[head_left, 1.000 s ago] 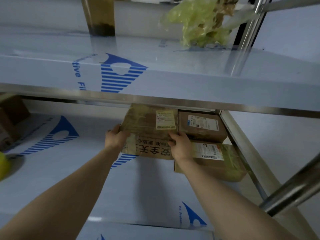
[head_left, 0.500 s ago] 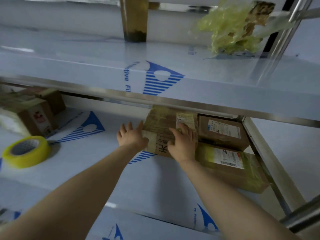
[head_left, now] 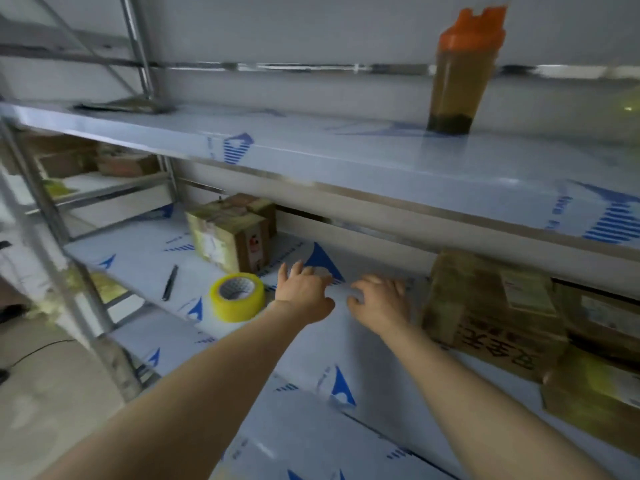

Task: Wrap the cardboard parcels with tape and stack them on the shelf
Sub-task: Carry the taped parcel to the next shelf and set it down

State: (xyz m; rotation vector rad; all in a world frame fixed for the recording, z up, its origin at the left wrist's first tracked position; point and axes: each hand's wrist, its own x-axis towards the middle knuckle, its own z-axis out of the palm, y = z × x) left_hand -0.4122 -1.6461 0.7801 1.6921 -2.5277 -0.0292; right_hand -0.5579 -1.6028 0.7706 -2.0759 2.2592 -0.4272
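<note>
Up-left of your left hand (head_left: 304, 292) sit the cardboard parcels (head_left: 230, 233), with the yellow tape roll (head_left: 237, 296) just beside it. Both hands are empty, fingers loose; your right hand (head_left: 379, 303) is just beside the printed parcel (head_left: 485, 306) on the shelf (head_left: 346, 341).

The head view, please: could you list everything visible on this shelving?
middle shelf: one, white film with blue prints, under the hands.
tape roll: one, yellow, middle shelf, left of the hands.
pen-like tool: one, dark, left of the tape roll.
left parcels: at least two, brown, behind the tape roll.
right parcels: at least three, brown, stacked at right.
bottle: one, orange lid, upper shelf.
left hand: empty, over the middle shelf.
right hand: empty, beside the right parcels.
</note>
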